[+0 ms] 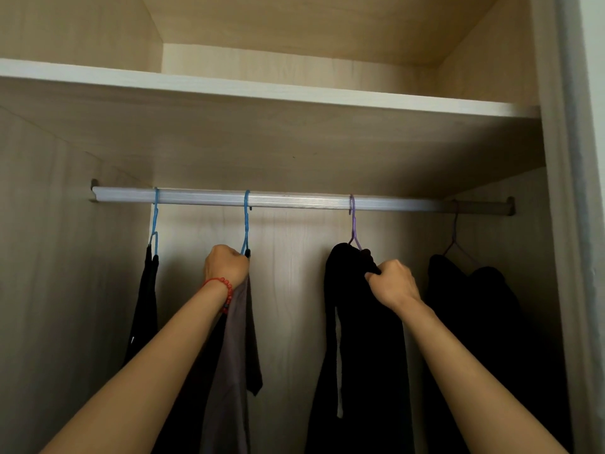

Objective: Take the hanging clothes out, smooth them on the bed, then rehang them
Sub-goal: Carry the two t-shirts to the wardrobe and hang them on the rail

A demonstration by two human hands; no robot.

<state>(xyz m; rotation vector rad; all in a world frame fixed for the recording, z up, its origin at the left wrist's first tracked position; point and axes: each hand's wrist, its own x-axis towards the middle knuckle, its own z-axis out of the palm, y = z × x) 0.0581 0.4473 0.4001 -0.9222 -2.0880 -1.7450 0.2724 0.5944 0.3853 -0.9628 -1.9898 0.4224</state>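
1. Overhead, a pale rail (294,202) is seen spanning the wardrobe just under a white-edged shelf (262,90), with four hangers hooked over it, well apart from one another.
2. The left hand (226,265) is raised to the second blue hanger (246,221); its grip is closed tight round the top of a grey garment (234,339) just below the hook.
3. A red bead bracelet (226,290) is worn on the left wrist.
4. The right hand (394,283) is held at the purple hanger (353,224); its fingers are curled into the shoulder of a black garment (363,339), which is pinched there.
5. At the far left a first blue hanger (154,224) carries a thin dark garment (145,306), close to the wardrobe's left wall.
6. At the far right a dark hanger (453,237) bears another black garment (481,316), close to the right side panel (563,224).
7. Bare back wall is shown between the grey and black garments, and between the rail and the shelf's underside.
8. The hems of all garments are cut off by the lower edge, and the hanger shoulders are hidden under cloth or the hands.
9. Folds in the black cloth cannot be made out in the shadow.
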